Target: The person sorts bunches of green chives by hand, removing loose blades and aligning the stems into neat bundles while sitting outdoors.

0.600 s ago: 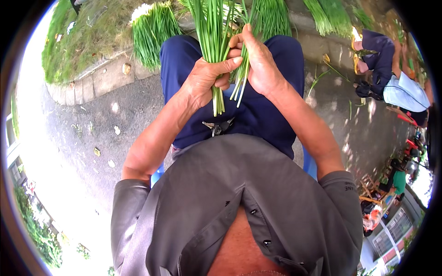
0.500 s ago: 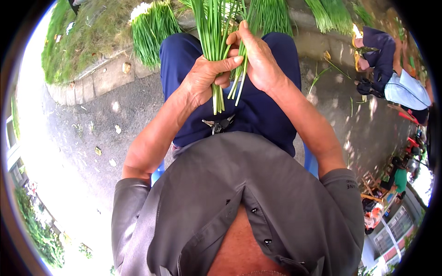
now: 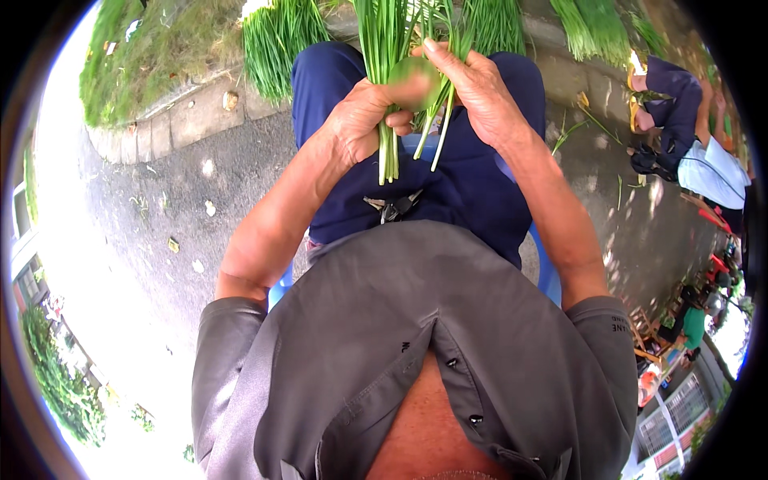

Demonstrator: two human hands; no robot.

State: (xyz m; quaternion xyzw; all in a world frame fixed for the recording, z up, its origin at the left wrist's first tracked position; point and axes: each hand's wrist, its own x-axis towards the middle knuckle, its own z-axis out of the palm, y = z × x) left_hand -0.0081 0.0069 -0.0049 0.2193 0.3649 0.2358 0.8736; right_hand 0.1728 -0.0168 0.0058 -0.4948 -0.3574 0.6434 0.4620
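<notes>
My left hand (image 3: 364, 120) is closed around a bunch of long green stalks (image 3: 384, 48), whose cut ends hang down below the fist over my lap. My right hand (image 3: 472, 88) grips a few more green stalks (image 3: 438, 128) right beside the bunch, fingers touching the left hand's fingers. Small black pliers (image 3: 394, 208) lie on my dark blue trousers just below both hands.
More bundles of green stalks (image 3: 276, 36) lie on the ground ahead, by a stone kerb (image 3: 172, 120) and grass. I sit on a blue stool (image 3: 548, 276) over grey pavement. Another person (image 3: 688, 136) crouches at the right, with loose stalks on the ground nearby.
Both hands have stayed together on the bunch, with the right hand's fingers shifting slightly on the loose stalks. The view has tilted a little.
</notes>
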